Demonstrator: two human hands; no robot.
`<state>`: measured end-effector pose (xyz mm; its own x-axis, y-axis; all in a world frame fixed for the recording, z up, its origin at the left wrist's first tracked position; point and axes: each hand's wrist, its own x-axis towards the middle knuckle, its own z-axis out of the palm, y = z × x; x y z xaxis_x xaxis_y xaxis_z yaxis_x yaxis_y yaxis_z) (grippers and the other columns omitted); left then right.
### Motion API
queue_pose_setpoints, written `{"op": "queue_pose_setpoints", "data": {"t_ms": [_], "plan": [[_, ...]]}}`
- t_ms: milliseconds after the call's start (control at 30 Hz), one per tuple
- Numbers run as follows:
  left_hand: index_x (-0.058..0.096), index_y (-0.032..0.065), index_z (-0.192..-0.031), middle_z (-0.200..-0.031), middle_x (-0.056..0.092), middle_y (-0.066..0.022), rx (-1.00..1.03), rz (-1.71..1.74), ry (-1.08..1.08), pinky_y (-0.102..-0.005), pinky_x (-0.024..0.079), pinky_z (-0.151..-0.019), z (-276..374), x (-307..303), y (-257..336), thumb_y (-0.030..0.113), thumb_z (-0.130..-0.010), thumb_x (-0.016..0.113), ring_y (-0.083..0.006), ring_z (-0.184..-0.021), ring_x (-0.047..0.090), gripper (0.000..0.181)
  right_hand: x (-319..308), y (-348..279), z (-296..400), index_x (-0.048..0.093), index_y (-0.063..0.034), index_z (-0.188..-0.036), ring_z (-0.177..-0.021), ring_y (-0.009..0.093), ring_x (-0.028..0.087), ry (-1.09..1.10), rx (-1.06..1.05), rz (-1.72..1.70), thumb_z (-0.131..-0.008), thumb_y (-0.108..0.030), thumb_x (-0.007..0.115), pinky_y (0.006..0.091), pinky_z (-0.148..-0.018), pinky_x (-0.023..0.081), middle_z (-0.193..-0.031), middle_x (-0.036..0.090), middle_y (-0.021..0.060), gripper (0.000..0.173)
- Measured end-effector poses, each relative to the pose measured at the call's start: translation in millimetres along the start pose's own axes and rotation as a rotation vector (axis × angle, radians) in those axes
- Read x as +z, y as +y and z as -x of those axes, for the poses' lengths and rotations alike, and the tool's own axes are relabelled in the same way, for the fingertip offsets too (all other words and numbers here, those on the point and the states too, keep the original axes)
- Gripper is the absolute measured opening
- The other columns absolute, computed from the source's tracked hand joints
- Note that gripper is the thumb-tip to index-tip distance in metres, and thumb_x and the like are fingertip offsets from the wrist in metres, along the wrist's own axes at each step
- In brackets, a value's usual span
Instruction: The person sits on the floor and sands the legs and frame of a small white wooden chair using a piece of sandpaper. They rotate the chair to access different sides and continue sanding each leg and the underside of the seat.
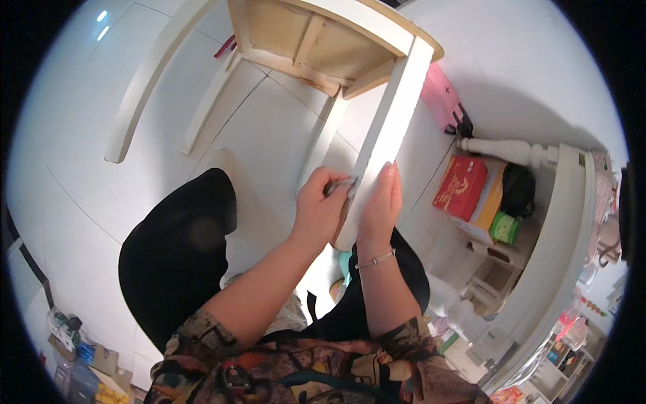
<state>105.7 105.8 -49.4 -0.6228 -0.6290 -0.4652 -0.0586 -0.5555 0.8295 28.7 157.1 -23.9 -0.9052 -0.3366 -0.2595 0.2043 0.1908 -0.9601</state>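
A white wooden chair (323, 38) lies tipped over before me, its legs reaching towards me and the bare wood of the seat's underside showing. One long white leg (391, 121) ends between my knees. My left hand (320, 202) pinches a small grey piece (348, 186), cloth or sandpaper, against the left edge of this leg. On the opposite side, my right hand (381, 202) wraps the leg near its lower end, fingers lying along it. My fingers partly hide the grey piece.
Other chair legs (146, 86) extend to the left over the white tiled floor (262, 111). At right, a red box (462, 187), a green tub (504, 227) and a black bag (519, 189) sit beneath a white table (547, 242). A pink case (441, 96) stands behind the chair.
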Motion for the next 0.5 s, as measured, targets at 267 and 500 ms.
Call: {"op": "queue_pose_setpoints", "data": {"t_ms": [267, 500], "plan": [[0.062, 0.0014, -0.093, -0.079, 0.058, -0.0003, 0.221, 0.102, -0.043, -0.0233, 0.042, -0.067, -143.2, 49.2, 42.7, 0.01, -0.087, 0.06, -0.0077, -0.073, 0.05, 0.01, 1.0, 1.8, 4.7, 0.034, 0.0044, -0.138, -0.111, 0.013, 0.048, 0.017, 0.12, 0.028, -0.101, -0.026, 0.037, 0.0261, -0.095, 0.038, -0.126, 0.051, 0.0095, 0.048], [0.059, 0.002, -0.099, -0.084, 0.06, -0.0046, 0.077, 0.297, -0.083, -0.0263, 0.047, -0.06, -195.3, 81.5, 64.8, 0.011, -0.089, 0.058, -0.0114, -0.069, 0.055, 0.014, -1.0, 2.0, 4.6, 0.034, 0.0047, -0.137, -0.108, 0.011, 0.049, -0.022, 0.083, -0.038, -0.101, -0.024, 0.039, 0.0261, -0.093, 0.04, -0.122, 0.052, 0.0088, 0.047]]}}
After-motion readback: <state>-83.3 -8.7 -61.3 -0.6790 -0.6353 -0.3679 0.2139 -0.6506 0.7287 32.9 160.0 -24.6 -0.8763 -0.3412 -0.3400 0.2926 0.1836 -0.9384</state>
